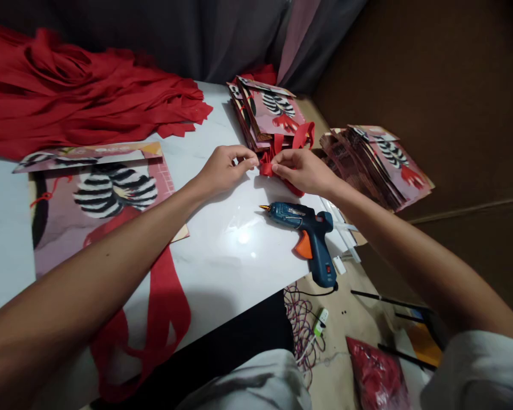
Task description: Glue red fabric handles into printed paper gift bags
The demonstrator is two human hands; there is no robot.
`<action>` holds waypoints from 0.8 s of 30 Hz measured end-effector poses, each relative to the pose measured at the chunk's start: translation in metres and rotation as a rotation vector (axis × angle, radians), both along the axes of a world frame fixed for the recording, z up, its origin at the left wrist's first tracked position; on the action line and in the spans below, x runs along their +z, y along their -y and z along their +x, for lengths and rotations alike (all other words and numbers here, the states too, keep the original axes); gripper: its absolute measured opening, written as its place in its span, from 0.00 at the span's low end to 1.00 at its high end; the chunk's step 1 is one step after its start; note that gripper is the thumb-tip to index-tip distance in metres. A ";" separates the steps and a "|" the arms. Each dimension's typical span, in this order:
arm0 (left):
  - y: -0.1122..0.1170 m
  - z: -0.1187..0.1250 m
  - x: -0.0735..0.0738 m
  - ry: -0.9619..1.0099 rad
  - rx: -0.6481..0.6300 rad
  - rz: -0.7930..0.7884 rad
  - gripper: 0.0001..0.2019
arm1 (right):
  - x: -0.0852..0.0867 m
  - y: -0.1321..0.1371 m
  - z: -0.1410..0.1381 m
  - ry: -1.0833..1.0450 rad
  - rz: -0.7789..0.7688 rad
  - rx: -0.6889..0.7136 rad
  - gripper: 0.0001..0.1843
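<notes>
My right hand (302,169) pinches a small red ribbon loop (265,169) between thumb and fingertips, over the far part of the white tabletop. Close against the loop's left side, my left hand (229,169) has its thumb and forefinger closed. Whatever those fingertips hold is too small to make out. Just behind both hands stands a stack of printed bags (277,117) with zebra-striped bows and red ribbon handles. A dark blue glue gun (301,219) with an orange trigger lies below my right hand, its nozzle pointing left.
A heap of red ribbon strips (89,91) covers the back left. One printed bag (60,222) lies under my left forearm, its red handles hanging forward. More bags (393,165) lean at right. Below are tangled cords (297,313), a power strip (320,323) and a plastic bag (378,376).
</notes>
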State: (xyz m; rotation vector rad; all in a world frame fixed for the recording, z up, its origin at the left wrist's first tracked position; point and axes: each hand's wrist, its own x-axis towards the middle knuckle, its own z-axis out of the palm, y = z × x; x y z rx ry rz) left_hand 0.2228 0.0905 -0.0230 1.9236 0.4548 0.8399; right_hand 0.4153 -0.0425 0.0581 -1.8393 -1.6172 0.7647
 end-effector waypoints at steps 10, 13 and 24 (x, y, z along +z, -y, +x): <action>0.007 0.001 -0.001 -0.084 -0.108 0.034 0.08 | -0.004 -0.002 -0.002 0.094 0.021 0.023 0.15; 0.003 0.002 -0.005 -0.095 -0.127 -0.009 0.09 | -0.004 -0.004 -0.001 0.125 0.020 0.014 0.16; -0.008 0.011 -0.015 -0.132 0.094 0.089 0.12 | -0.008 -0.004 0.030 0.350 -0.069 0.029 0.16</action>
